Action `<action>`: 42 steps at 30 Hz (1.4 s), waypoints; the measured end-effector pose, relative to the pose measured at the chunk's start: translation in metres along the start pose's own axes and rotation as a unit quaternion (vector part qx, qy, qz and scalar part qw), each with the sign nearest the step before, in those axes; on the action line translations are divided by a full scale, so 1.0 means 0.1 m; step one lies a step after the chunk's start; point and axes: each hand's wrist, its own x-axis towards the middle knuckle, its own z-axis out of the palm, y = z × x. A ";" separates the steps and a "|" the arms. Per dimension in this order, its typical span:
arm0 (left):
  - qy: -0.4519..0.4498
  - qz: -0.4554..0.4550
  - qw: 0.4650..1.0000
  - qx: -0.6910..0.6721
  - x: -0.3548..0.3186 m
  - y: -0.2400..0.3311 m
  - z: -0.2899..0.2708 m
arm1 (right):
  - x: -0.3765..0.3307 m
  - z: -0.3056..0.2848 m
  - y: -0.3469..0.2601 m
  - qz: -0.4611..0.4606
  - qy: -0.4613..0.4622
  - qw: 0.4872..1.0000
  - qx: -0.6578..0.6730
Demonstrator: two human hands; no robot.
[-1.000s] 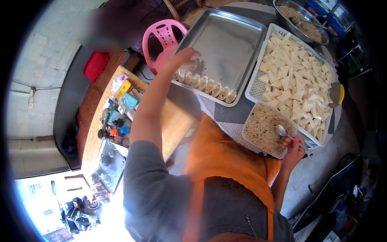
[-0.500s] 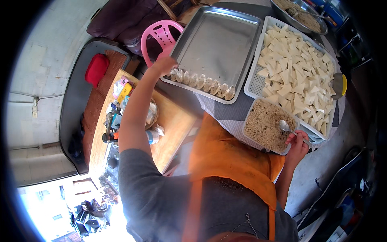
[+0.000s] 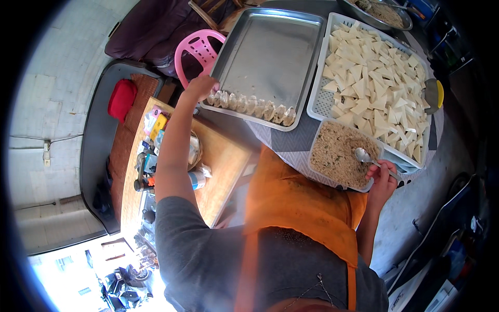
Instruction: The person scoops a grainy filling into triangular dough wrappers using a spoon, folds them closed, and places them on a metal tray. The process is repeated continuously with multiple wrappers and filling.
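My left hand [image 3: 201, 87] is at the near left corner of a metal tray [image 3: 273, 57], fingers closed together at the left end of a row of filled triangular pieces [image 3: 252, 106]. What its fingertips hold, if anything, is hidden. The row runs along the tray's near edge. My right hand [image 3: 382, 181] grips the handle of a metal spoon [image 3: 362, 155]. Its bowl rests on a crumbly, light brown filling with green specks [image 3: 338, 151], inside a white rectangular tub. Behind the tub, many pale triangular pieces, looking like tofu [image 3: 371, 83], are heaped in a white perforated basket [image 3: 318, 101].
A metal bowl [image 3: 382, 13] with more filling stands at the far right. Beside the basket is a yellow-edged round object [image 3: 435, 96]. To the left are a pink plastic chair [image 3: 195, 49] and a wooden table [image 3: 223, 156] holding bottles and small packages.
The whole view has shifted slightly, so the tray, basket and tub appear farther left and higher. My left hand stays at the row's end and my right keeps the spoon in the filling.
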 end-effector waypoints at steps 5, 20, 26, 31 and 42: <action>0.113 0.001 0.993 0.019 0.11 0.01 0.12 | -0.02 -0.02 0.00 0.013 0.016 1.000 0.001; 0.259 0.074 0.963 0.017 1.31 3.20 -0.32 | -0.17 0.00 -0.24 -0.030 -0.011 0.999 0.017; 0.328 0.045 0.943 -0.023 1.31 3.30 -0.17 | -0.20 -0.08 -0.27 -0.182 0.047 0.932 -0.311; 0.243 0.033 0.965 -0.094 1.14 3.27 -0.26 | -0.11 0.14 -0.33 -0.207 -0.059 0.887 -0.409; 0.031 0.053 0.537 -0.841 -0.02 3.42 -0.41 | -0.08 0.24 -0.34 -0.279 -0.048 0.897 -0.340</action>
